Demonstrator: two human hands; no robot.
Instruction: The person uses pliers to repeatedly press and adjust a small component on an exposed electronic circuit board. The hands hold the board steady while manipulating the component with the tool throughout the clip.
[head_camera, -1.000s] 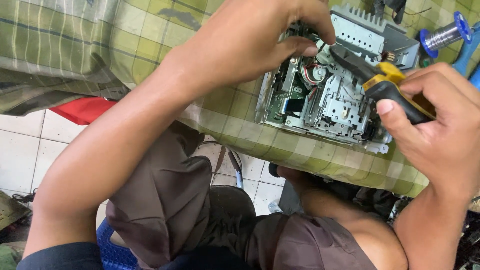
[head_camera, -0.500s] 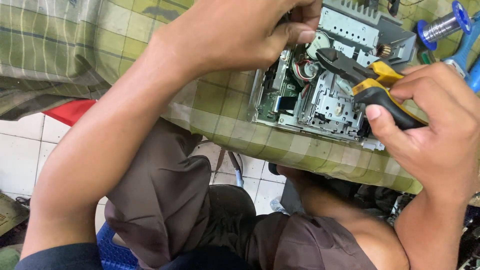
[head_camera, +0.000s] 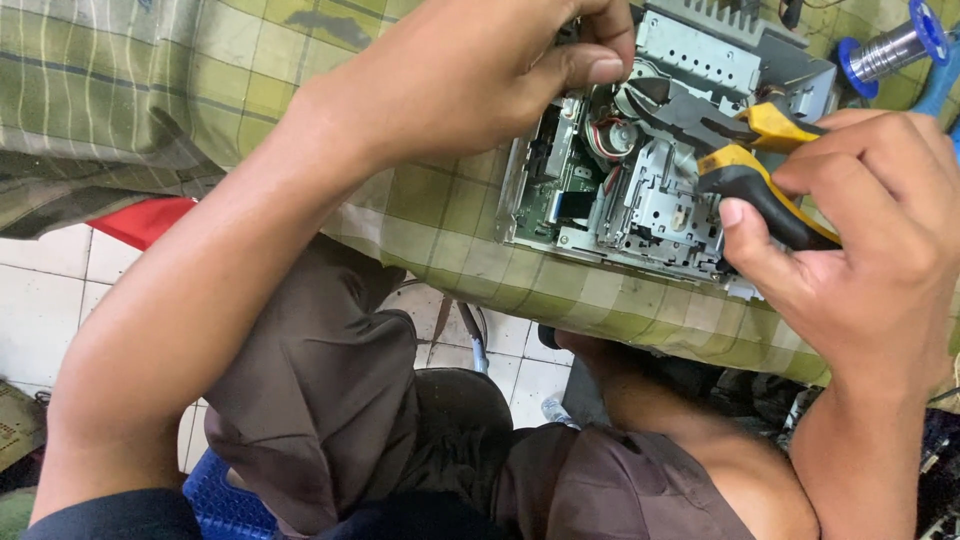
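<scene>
An opened metal electronic unit (head_camera: 650, 200) with a green circuit board and a silver mechanism lies on a green checked cloth (head_camera: 200, 70). My right hand (head_camera: 860, 230) grips pliers (head_camera: 740, 150) with yellow and black handles. Their dark jaws reach into the upper part of the unit. My left hand (head_camera: 470, 70) comes in from the left and rests on the unit's top left corner. Its thumb and fingers are pinched together there, and what they pinch is hidden.
A blue spool of solder wire (head_camera: 890, 45) lies at the top right on the cloth. Below the table edge are my knees in brown shorts (head_camera: 330, 400), a white tiled floor (head_camera: 40, 300), a red object (head_camera: 140, 220) and a blue plastic stool (head_camera: 225, 500).
The view has shifted so the unit and both hands sit further right and higher. The pliers' jaws have moved a little deeper toward the unit's top left, near my left thumb.
</scene>
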